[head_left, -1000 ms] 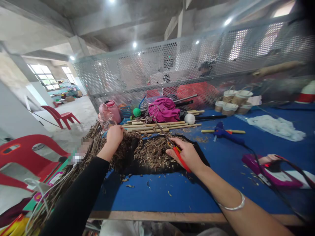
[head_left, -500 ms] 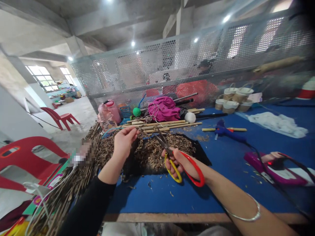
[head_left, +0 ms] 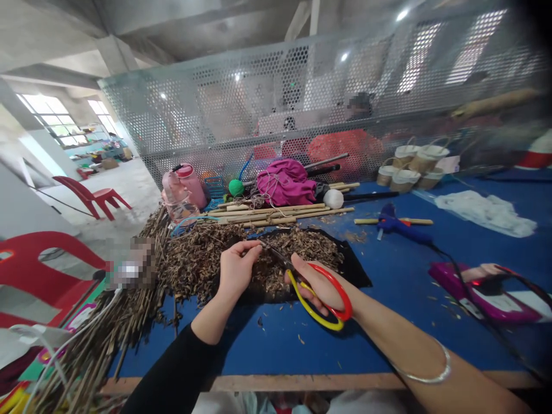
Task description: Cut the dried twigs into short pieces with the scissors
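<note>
My right hand (head_left: 317, 282) grips scissors (head_left: 344, 302) with one red and one yellow handle, the handles spread. Their blades reach left to the fingertips of my left hand (head_left: 237, 270). Thumb and forefinger of that hand are pinched together on a thin dried twig, mostly hidden by the fingers and blade tips. Below both hands, chopped brown plant bits (head_left: 308, 244) lie on a black cloth (head_left: 356, 270). A larger heap of dried plant tops (head_left: 194, 259) is left of my left hand, with long stems (head_left: 107, 339) running over the table's left edge.
Bamboo sticks (head_left: 276, 215), a magenta cloth bundle (head_left: 287, 184), a green ball (head_left: 236, 187) and a pink bottle (head_left: 192, 184) line the back. A blue glue gun (head_left: 394, 227) and small buckets (head_left: 403, 178) are at right. A perforated metal screen (head_left: 241, 115) stands behind the table (head_left: 293, 356).
My left hand went from the heap rightward to the scissor blades, fingers pinched. My right hand turned the scissors and their handles spread apart. The view shifted slightly.
</note>
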The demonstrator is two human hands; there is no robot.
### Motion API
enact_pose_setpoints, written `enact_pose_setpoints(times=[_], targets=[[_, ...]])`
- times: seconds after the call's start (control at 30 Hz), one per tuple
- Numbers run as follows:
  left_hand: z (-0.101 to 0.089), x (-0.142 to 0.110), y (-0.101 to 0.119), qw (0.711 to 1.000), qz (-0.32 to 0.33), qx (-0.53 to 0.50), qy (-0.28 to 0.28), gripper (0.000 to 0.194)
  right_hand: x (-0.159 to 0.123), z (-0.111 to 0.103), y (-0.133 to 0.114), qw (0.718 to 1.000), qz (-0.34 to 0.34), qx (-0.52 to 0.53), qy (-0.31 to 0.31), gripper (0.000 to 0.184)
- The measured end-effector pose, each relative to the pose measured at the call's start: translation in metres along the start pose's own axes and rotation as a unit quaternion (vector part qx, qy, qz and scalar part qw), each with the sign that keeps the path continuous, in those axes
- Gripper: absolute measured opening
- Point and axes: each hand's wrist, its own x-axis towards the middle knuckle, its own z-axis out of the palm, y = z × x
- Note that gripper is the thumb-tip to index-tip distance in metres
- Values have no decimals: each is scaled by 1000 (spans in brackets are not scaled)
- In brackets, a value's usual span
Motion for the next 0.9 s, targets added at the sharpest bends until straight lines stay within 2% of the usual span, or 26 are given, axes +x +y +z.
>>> enact_pose_setpoints(times=[0.13, 0.27, 0.37, 0.53, 0.7, 0.9], targets=[[0, 5, -6, 995, -42, -83, 46, 29, -4, -1, -4, 999, 36, 34, -24, 69], [1, 6, -6, 987, -28, -134, 88, 28, -11, 2, -7, 995, 58, 51, -63, 73], [3, 2, -3, 994, -18, -85, 62, 23, -12, 4, -5, 995, 40, 58, -74, 71], [4, -3, -3, 1000, -10, -3, 5, 18, -5, 3, -1, 999, 21, 28, -34, 66], [2, 1, -11, 999, -15, 30, 8, 19, -1, -3, 0, 999, 22, -31, -18, 64], [2, 5, -15, 998, -46, -24, 32, 23, -6, 2, -2, 993, 91, 53, -62, 70]])
